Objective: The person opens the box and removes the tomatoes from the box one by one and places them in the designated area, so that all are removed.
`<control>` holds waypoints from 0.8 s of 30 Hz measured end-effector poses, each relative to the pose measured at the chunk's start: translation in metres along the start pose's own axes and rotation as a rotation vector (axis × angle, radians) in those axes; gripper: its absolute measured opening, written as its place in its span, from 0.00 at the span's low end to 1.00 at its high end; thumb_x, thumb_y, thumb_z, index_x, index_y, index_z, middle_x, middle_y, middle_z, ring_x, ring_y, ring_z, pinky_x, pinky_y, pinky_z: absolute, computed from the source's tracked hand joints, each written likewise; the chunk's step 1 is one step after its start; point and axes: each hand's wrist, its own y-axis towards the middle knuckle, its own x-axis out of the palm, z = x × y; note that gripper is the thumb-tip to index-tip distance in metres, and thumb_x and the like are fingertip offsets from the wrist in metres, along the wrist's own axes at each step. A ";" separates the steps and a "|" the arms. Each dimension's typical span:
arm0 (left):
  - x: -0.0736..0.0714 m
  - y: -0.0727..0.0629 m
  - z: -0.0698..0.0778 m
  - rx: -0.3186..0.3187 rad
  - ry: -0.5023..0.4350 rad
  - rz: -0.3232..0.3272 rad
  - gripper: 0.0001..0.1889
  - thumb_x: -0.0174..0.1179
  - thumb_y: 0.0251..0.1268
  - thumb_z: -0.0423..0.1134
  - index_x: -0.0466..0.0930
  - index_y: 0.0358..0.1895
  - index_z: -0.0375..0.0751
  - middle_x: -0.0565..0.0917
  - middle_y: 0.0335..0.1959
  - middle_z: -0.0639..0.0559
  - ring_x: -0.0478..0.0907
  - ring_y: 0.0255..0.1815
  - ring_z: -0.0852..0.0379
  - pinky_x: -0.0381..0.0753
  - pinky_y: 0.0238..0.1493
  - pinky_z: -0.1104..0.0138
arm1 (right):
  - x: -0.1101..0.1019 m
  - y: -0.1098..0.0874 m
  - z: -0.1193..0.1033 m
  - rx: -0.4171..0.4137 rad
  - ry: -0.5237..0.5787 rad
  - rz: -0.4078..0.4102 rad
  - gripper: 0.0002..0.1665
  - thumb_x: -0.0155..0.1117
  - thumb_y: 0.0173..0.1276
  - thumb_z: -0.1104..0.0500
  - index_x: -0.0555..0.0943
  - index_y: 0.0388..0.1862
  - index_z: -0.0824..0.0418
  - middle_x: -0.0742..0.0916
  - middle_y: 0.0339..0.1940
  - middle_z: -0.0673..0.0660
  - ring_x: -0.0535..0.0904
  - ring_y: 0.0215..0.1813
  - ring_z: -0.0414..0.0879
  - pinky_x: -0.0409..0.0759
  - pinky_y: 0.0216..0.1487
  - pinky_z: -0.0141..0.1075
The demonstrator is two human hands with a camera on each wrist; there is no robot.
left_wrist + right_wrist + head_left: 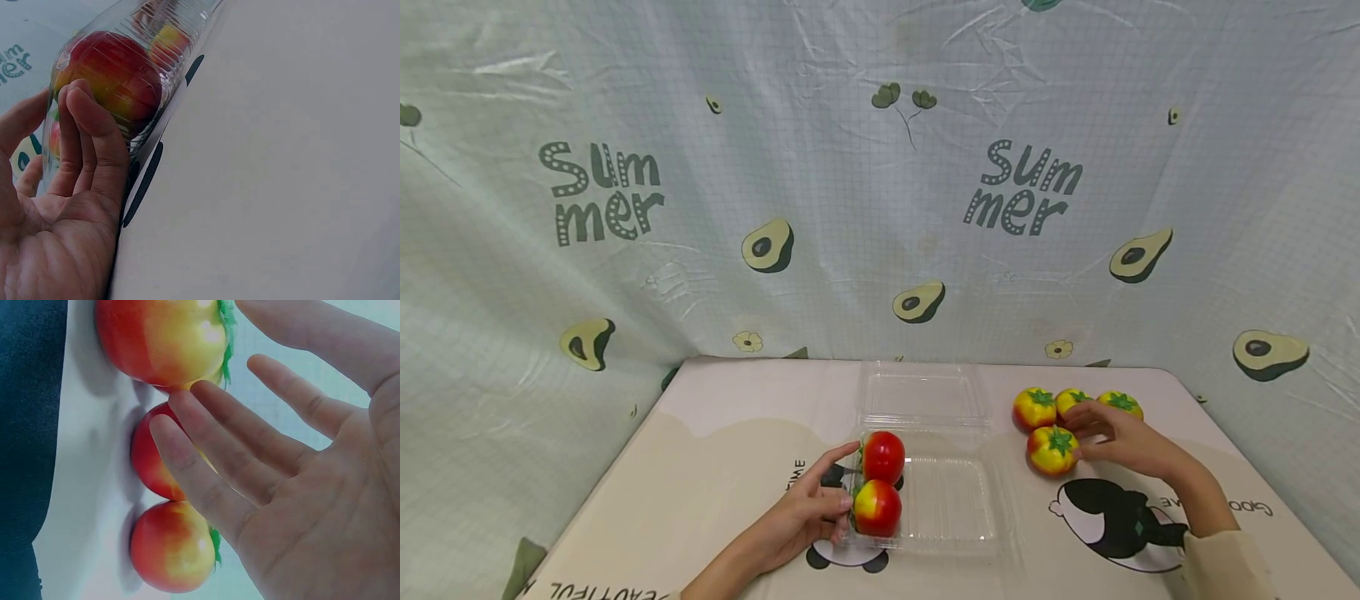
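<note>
A clear plastic clamshell box lies on the table with its lid folded back. Two tomatoes, a red one and a red-yellow one, sit along its left side, leaves facing left. My left hand rests against the box's left wall, index finger stretched toward the back tomato; in the left wrist view its fingertips press the wall from outside. My right hand reaches over loose tomatoes, fingers spread, thumb beside the front tomato. Another tomato shows below its fingers in the right wrist view.
Behind the front tomato stand more yellow-red tomatoes, one at the left, one in the middle and one at the right. A printed cloth hangs behind the table.
</note>
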 end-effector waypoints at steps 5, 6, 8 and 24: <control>-0.001 0.000 -0.001 0.000 0.001 -0.002 0.41 0.56 0.76 0.35 0.44 0.83 0.61 0.82 0.28 0.55 0.79 0.27 0.60 0.84 0.40 0.72 | 0.000 0.000 -0.003 -0.014 -0.011 0.007 0.30 0.72 0.67 0.63 0.73 0.63 0.73 0.82 0.59 0.71 0.82 0.55 0.40 0.84 0.52 0.28; -0.001 0.000 -0.001 0.000 0.002 -0.001 0.41 0.56 0.76 0.35 0.44 0.83 0.61 0.82 0.28 0.55 0.79 0.27 0.60 0.84 0.40 0.72 | 0.000 0.000 -0.004 -0.015 -0.015 0.009 0.30 0.72 0.67 0.63 0.73 0.63 0.73 0.82 0.59 0.71 0.83 0.55 0.42 0.84 0.53 0.28; -0.001 0.000 -0.001 0.000 0.004 -0.001 0.41 0.56 0.76 0.35 0.43 0.83 0.61 0.82 0.27 0.55 0.79 0.27 0.60 0.84 0.40 0.72 | 0.000 0.000 -0.005 -0.017 -0.022 0.012 0.30 0.72 0.67 0.62 0.73 0.63 0.73 0.83 0.59 0.71 0.84 0.55 0.46 0.84 0.53 0.28; -0.001 0.001 0.000 0.000 0.001 -0.011 0.40 0.54 0.77 0.34 0.43 0.84 0.61 0.81 0.27 0.56 0.79 0.27 0.61 0.84 0.40 0.72 | -0.001 0.002 -0.017 0.010 -0.084 0.037 0.28 0.71 0.69 0.59 0.75 0.63 0.69 0.84 0.60 0.68 0.82 0.59 0.62 0.84 0.56 0.32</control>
